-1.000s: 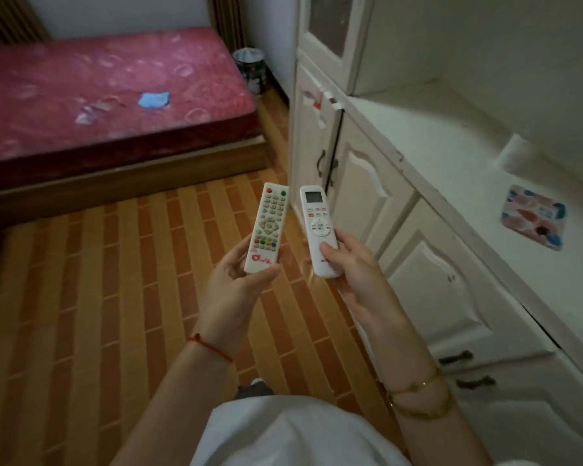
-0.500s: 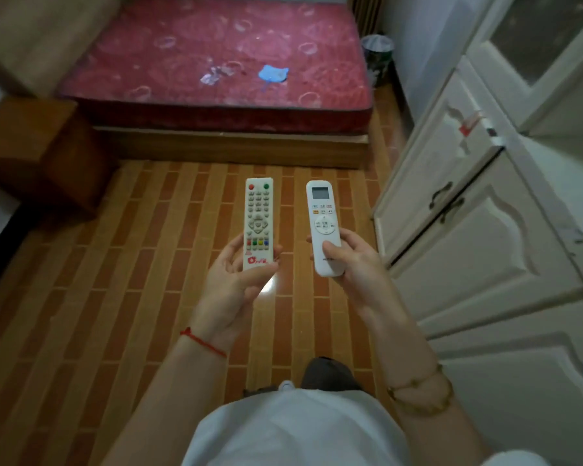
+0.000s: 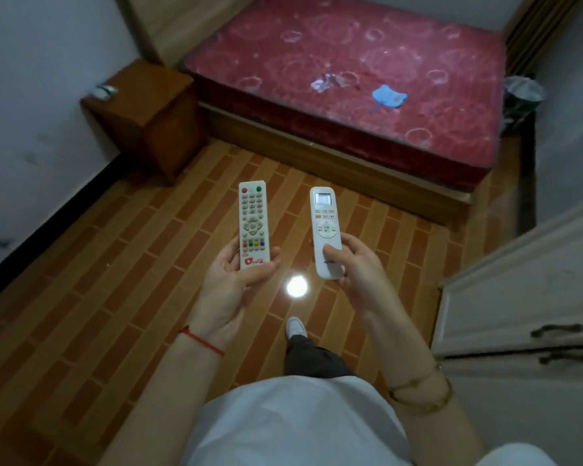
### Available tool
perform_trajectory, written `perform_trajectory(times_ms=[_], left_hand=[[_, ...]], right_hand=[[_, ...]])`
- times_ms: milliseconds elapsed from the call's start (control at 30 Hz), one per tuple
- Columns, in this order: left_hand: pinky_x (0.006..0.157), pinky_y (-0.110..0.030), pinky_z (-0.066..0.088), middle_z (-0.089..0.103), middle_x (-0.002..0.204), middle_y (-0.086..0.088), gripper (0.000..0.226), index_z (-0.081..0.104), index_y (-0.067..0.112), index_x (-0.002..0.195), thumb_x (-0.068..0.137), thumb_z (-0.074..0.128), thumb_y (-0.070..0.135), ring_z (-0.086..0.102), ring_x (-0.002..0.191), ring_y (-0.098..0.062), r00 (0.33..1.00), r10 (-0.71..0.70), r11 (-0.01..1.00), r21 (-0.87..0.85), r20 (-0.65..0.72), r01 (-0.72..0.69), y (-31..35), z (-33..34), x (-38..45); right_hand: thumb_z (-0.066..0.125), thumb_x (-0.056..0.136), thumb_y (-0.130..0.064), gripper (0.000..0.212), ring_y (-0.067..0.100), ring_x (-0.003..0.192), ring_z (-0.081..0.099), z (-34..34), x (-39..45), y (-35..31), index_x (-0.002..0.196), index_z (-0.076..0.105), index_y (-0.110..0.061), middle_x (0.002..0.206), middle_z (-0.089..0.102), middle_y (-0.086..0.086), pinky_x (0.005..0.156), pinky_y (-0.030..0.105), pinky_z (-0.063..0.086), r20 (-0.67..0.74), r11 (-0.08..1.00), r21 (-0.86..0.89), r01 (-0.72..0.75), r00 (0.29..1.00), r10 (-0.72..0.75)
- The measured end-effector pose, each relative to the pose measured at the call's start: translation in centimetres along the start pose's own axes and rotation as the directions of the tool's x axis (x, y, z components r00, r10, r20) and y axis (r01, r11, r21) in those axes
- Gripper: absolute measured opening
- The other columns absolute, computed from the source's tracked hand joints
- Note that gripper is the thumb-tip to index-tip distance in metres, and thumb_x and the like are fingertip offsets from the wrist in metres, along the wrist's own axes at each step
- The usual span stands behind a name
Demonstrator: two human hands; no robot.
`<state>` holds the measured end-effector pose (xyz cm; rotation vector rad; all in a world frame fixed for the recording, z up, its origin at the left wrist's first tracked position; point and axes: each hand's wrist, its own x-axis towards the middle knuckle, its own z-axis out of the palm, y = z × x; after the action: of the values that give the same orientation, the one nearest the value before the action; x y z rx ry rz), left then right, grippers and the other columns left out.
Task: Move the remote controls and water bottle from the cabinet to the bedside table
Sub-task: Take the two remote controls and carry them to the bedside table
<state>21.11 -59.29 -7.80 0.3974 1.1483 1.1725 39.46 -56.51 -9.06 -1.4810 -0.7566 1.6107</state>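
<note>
Both remotes were off the cabinet (image 3: 519,297): left hand (image 3: 231,284) fingers closed on TV remote (image 3: 253,225), right hand (image 3: 357,267) on AC remote (image 3: 327,232), bench (image 3: 142,105) well ahead; I saw no bottle.

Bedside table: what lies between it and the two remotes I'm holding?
Head view: only bare tiled floor separates the bedside table from the TV remote and AC remote.
</note>
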Motion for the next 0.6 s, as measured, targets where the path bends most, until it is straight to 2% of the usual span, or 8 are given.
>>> perform_trajectory(times_ms=[67, 133, 200, 267, 400, 600], left_hand=[[0.086, -0.036, 0.059, 0.071, 0.108, -0.009, 0.053, 0.058, 0.016, 0.118, 0.077, 0.063, -0.016, 0.069, 0.104, -0.025, 0.998, 0.031, 1.0, 0.006, -0.05, -0.03, 1.5, 1.2, 2.8], [0.092, -0.041, 0.056, 0.069, 0.103, -0.005, 0.044, 0.059, 0.02, 0.108, 0.08, 0.062, -0.014, 0.066, 0.102, -0.025, 0.994, 0.061, 0.998, 0.033, -0.091, -0.058, 3.2, 2.4, 5.4], [0.098, -0.045, 0.05, 0.067, 0.108, -0.006, 0.045, 0.058, 0.018, 0.113, 0.079, 0.065, -0.011, 0.064, 0.108, -0.027, 0.987, 0.095, 0.995, 0.047, -0.131, -0.09, 4.7, 3.3, 8.0], [0.098, -0.045, 0.049, 0.066, 0.111, -0.007, 0.049, 0.056, 0.014, 0.121, 0.08, 0.065, -0.011, 0.063, 0.11, -0.027, 0.98, 0.105, 0.995, 0.018, -0.167, -0.103, 6.0, 4.0, 10.2], [0.092, -0.037, 0.051, 0.065, 0.104, -0.004, 0.038, 0.059, 0.02, 0.103, 0.083, 0.06, -0.012, 0.063, 0.099, -0.019, 0.975, 0.114, 0.993, -0.017, -0.192, -0.12, 8.0, 4.9, 13.9], [0.092, -0.032, 0.055, 0.074, 0.102, -0.003, 0.058, 0.056, 0.017, 0.128, 0.08, 0.062, -0.015, 0.069, 0.104, -0.015, 0.952, 0.138, 0.981, -0.094, -0.272, -0.169, 10.6, 3.4, 19.9]], right_hand=[[0.063, 0.094, -0.012, 0.04, 0.012, 0.104, 0.066, 0.4, 3.3, -2.4, 0.133, 0.054, -0.016, 0.122, 0.067, -0.002, 0.079, 0.025, 0.053, 0.06, 1.0, -0.03, 0.0, 0.998, 0.002], [0.062, 0.094, -0.011, 0.039, 0.011, 0.104, 0.065, 1.0, 6.7, -4.8, 0.132, 0.055, -0.016, 0.119, 0.067, -0.004, 0.079, 0.025, 0.053, 0.108, 0.999, -0.05, 0.005, 0.994, 0.0], [0.063, 0.093, -0.012, 0.041, 0.013, 0.107, 0.065, 1.6, 10.0, -7.1, 0.133, 0.054, -0.016, 0.121, 0.068, -0.004, 0.084, 0.027, 0.053, 0.151, 0.997, -0.073, 0.012, 0.988, -0.001], [0.065, 0.092, -0.014, 0.044, 0.015, 0.111, 0.064, 2.4, 13.1, -8.9, 0.135, 0.053, -0.017, 0.124, 0.067, -0.003, 0.09, 0.031, 0.053, 0.179, 0.994, -0.105, 0.016, 0.984, 0.003], [0.065, 0.091, -0.014, 0.044, 0.015, 0.113, 0.063, 4.4, 18.5, -11.7, 0.134, 0.055, -0.018, 0.123, 0.067, -0.003, 0.09, 0.031, 0.052, 0.218, 0.988, -0.152, 0.024, 0.976, 0.01], [0.064, 0.091, -0.013, 0.043, 0.014, 0.11, 0.064, 8.1, 25.3, -13.7, 0.132, 0.056, -0.018, 0.118, 0.067, -0.007, 0.095, 0.034, 0.051, 0.268, 0.98, -0.197, -0.003, 0.962, 0.056]])
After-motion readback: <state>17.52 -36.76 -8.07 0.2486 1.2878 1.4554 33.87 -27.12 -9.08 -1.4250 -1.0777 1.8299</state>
